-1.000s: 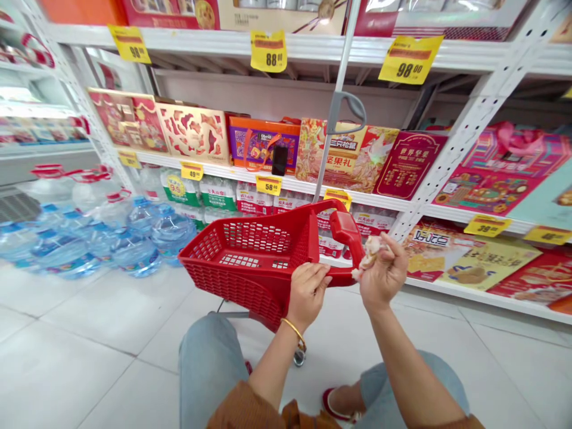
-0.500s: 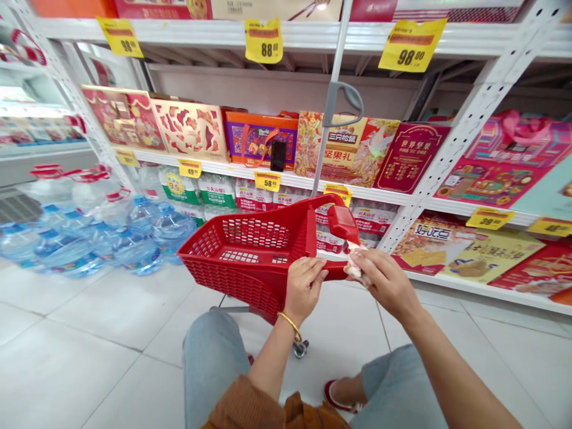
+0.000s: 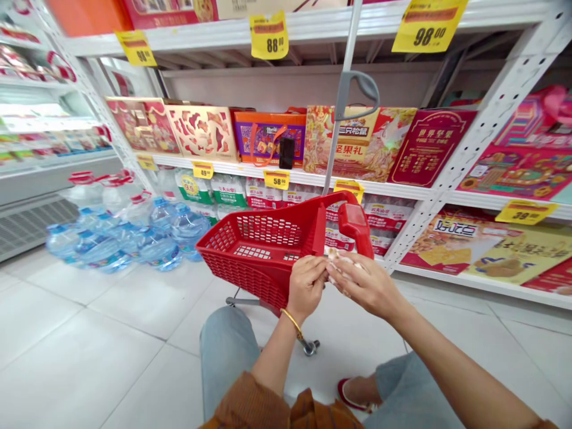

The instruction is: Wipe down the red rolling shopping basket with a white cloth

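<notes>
A red plastic shopping basket on wheels (image 3: pixel 250 262) stands on the tiled floor in front of me, its grey pull handle (image 3: pixel 353 95) upright. My left hand (image 3: pixel 306 283), with a gold bangle on the wrist, rests on the basket's near rim with its fingers curled over it. My right hand (image 3: pixel 364 286) is closed around a small crumpled pale thing (image 3: pixel 340 262), held right beside the left hand's fingertips. What the pale thing is I cannot make out. The basket looks empty inside.
White shelves hold gift boxes (image 3: pixel 203 130) with yellow price tags (image 3: pixel 269 36). Packs of bottled water (image 3: pixel 223 189) fill the lower shelf. Large water jugs (image 3: pixel 134 238) lie on the floor at left beside a chiller (image 3: pixel 40 179). My knees in blue jeans (image 3: pixel 232 351) show below.
My right hand came down from beside the basket's red handle and moved left to meet the left hand at the rim. The view shifted slightly to the left.
</notes>
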Demonstrator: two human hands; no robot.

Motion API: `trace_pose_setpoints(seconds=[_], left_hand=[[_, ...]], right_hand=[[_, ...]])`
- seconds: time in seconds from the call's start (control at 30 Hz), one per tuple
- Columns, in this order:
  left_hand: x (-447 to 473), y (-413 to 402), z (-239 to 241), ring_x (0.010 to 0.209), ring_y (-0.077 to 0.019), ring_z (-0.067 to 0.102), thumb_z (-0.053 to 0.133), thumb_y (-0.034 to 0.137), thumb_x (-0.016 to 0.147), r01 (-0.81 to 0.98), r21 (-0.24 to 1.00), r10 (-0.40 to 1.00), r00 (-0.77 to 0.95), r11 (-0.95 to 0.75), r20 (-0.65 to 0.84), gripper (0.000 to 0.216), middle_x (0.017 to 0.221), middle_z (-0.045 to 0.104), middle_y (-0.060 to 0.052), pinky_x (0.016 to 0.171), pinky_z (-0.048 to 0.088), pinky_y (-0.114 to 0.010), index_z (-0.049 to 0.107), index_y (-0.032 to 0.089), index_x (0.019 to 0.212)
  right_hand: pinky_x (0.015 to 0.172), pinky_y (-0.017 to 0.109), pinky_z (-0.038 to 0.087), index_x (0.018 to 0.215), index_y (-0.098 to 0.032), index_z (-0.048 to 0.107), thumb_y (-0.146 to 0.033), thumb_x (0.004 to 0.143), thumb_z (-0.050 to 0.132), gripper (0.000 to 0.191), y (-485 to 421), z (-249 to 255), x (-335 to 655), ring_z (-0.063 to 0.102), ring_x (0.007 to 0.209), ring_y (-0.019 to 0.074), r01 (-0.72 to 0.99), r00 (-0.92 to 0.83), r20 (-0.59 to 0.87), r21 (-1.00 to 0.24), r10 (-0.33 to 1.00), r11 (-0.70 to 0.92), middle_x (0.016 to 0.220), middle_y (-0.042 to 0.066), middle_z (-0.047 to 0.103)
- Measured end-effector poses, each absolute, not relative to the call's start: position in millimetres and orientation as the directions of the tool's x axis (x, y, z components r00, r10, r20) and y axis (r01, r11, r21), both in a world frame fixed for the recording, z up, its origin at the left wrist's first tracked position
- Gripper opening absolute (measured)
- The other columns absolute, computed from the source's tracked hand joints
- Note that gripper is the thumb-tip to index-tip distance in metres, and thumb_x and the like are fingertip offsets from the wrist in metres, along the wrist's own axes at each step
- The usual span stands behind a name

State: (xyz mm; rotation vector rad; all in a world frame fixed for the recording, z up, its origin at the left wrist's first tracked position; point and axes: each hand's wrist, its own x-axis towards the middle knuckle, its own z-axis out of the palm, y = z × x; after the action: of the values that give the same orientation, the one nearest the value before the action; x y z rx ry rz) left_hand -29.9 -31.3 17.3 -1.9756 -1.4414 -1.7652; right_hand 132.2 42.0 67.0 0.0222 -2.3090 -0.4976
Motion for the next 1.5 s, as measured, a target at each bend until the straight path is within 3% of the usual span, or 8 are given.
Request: trace_pose_setpoints(seconds=[0.13,0.37,0.77,1.03,1.17,1.27,1.4,1.5], left_hand=[[-33,-31,16,0.092,-0.0169,0.066,0.055,0.019,0.091,0.698,0.478,0.537,-0.157,-0.533,0.829,0.017,0.096,0.074,-0.006,0.088,0.049,-0.036,0.069,0.020,0.101],[-38,-31,16,0.092,-0.0178,0.068,0.057,0.023,0.091,0.693,0.491,0.557,-0.154,-0.527,0.816,0.017,0.098,0.075,-0.007,0.088,0.051,-0.037,0.070,0.021,0.101],[-35,-31,14,0.094,-0.0174,0.067,0.058,0.024,0.090,0.682,0.499,0.568,-0.146,-0.536,0.810,0.018,0.098,0.075,-0.006,0.092,0.049,-0.038,0.070,0.021,0.103],[-32,-36,17,0.096,-0.0178,0.067,0.055,0.024,0.091,0.708,0.498,0.588,-0.144,-0.501,0.796,0.018,0.101,0.074,-0.006,0.096,0.047,-0.041,0.068,0.021,0.103],[-10,-45,29,0.118,-0.0224,0.057,0.050,0.023,0.093,0.803,0.484,0.626,-0.186,-0.348,0.758,0.021,0.115,0.069,-0.007,0.111,0.030,-0.052,0.064,0.021,0.109],[13,-49,32,0.129,-0.0234,0.047,0.046,0.024,0.095,0.813,0.490,0.651,-0.192,-0.313,0.734,0.033,0.131,0.060,-0.010,0.114,0.027,-0.051,0.053,0.020,0.126],[31,-48,30,0.121,-0.0217,0.054,0.034,0.021,0.097,0.757,0.580,0.643,-0.289,-0.300,0.710,0.034,0.123,0.064,-0.009,0.111,0.030,-0.050,0.053,0.020,0.125],[26,-49,28,0.111,-0.0211,0.059,0.036,0.024,0.097,0.751,0.560,0.634,-0.251,-0.349,0.731,0.030,0.113,0.068,-0.008,0.106,0.036,-0.046,0.059,0.020,0.116]], right_hand=[[0.086,0.040,0.058,0.111,-0.018,0.063,-0.015,0.087,0.060,0.024,43,72,136,0.061,0.108,0.0235,0.088,-0.715,0.677,0.332,-0.172,0.939,0.102,0.009,0.070],[0.096,0.049,0.052,0.114,-0.018,0.063,-0.015,0.085,0.063,0.029,54,64,148,0.057,0.115,0.0245,0.058,-0.734,0.666,0.258,-0.134,0.964,0.109,0.010,0.067],[0.098,0.052,0.050,0.109,-0.025,0.065,-0.020,0.079,0.068,0.031,59,56,162,0.060,0.113,0.0236,0.084,-0.636,0.767,0.175,-0.083,0.981,0.106,0.006,0.068],[0.087,0.045,0.056,0.108,-0.026,0.065,-0.018,0.079,0.063,0.031,50,50,165,0.065,0.102,0.0238,0.187,-0.495,0.866,0.026,0.072,0.982,0.104,0.007,0.068],[0.085,0.045,0.056,0.108,-0.025,0.063,-0.015,0.077,0.064,0.032,41,48,157,0.064,0.100,0.0235,0.214,-0.452,0.886,-0.002,0.101,0.977,0.101,0.008,0.066],[0.086,0.046,0.056,0.106,-0.022,0.063,-0.013,0.076,0.066,0.031,33,46,150,0.063,0.098,0.0238,0.268,-0.402,0.907,-0.014,0.125,0.963,0.098,0.009,0.066],[0.090,0.047,0.054,0.109,-0.021,0.063,-0.012,0.076,0.066,0.034,24,42,146,0.063,0.101,0.0246,0.311,-0.387,0.911,-0.016,0.142,0.950,0.102,0.010,0.066],[0.091,0.047,0.055,0.111,-0.022,0.062,-0.013,0.075,0.066,0.038,24,39,147,0.063,0.103,0.0249,0.293,-0.393,0.913,0.012,0.109,0.956,0.106,0.010,0.067]])
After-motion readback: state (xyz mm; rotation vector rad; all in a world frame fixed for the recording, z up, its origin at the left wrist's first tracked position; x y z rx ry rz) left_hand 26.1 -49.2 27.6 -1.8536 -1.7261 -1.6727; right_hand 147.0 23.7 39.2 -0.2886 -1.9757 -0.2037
